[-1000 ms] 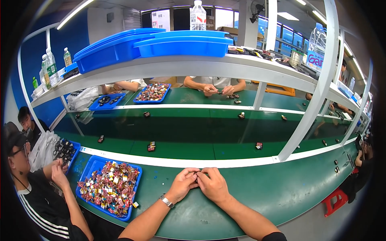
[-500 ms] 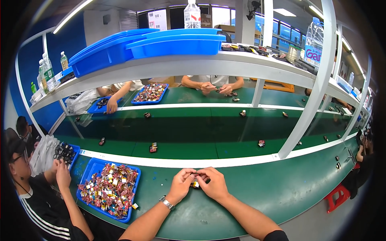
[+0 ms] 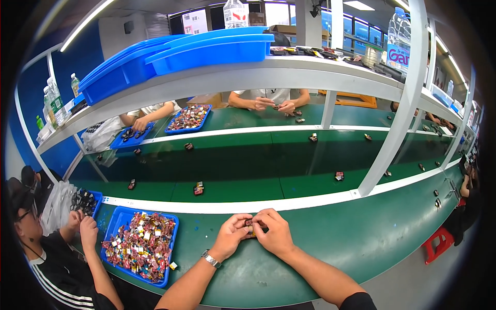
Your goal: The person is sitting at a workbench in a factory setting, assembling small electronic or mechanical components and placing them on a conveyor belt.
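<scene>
Between my hands is a small electronic assembly [image 3: 250,223], dark with a reddish part and a bit of yellow. My left hand [image 3: 231,236], with a metal-banded watch on its wrist, pinches it from the left. The fingers of my right hand [image 3: 272,233] close on it from the right and hide much of it. Both hands are just above the green work surface [image 3: 243,276]. Left of them, a blue tray [image 3: 176,237] holds a heap of small wired parts [image 3: 139,245] in red, white and yellow.
A co-worker [image 3: 64,253] sits at my left beside a tray of black parts [image 3: 85,201]. Beyond the white rail [image 3: 232,207], assemblies [image 3: 198,188] lie spaced along the green belt [image 3: 232,181]. Overhead, a shelf [image 3: 217,82] carries blue trays and bottles. Other people work across the line.
The assembly has turned in my fingers, showing more of its dark side and less of the yellow-white piece. Across the line, a worker's hand has drawn back over a blue tray.
</scene>
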Tool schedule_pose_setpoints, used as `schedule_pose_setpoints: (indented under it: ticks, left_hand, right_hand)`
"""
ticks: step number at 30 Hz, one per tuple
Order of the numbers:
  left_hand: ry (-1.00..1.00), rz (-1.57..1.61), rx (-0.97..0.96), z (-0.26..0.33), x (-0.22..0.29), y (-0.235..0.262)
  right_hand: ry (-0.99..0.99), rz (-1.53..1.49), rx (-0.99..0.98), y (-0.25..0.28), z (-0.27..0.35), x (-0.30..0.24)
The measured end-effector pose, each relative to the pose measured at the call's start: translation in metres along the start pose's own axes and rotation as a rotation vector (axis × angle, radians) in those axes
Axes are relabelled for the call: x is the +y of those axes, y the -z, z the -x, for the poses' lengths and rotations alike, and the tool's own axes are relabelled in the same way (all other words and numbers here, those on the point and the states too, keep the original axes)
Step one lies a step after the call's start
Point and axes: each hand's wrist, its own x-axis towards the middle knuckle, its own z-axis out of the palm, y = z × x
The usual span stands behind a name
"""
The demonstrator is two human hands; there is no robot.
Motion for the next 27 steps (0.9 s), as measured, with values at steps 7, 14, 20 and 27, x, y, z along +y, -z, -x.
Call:
schedule_pose_setpoints:
  ticks: [7,14,20,27]
  left_hand:
    - [0.034,0.041,0.044,0.000,-0.002,0.003]
    - [0.046,0.060,0.043,-0.002,-0.004,0.002]
    - [0.049,0.020,0.047,-0.002,-0.004,0.000]
    - [0.045,0.033,0.030,-0.002,-0.007,0.004]
  right_hand:
    - [0.273,0.223,0.011,0.005,-0.006,-0.011]
    - [0.249,0.355,-0.062,0.000,-0.001,-0.004]
    - [0.276,0.437,-0.076,-0.001,0.001,-0.007]
    - [0.281,0.443,-0.071,-0.004,0.003,-0.011]
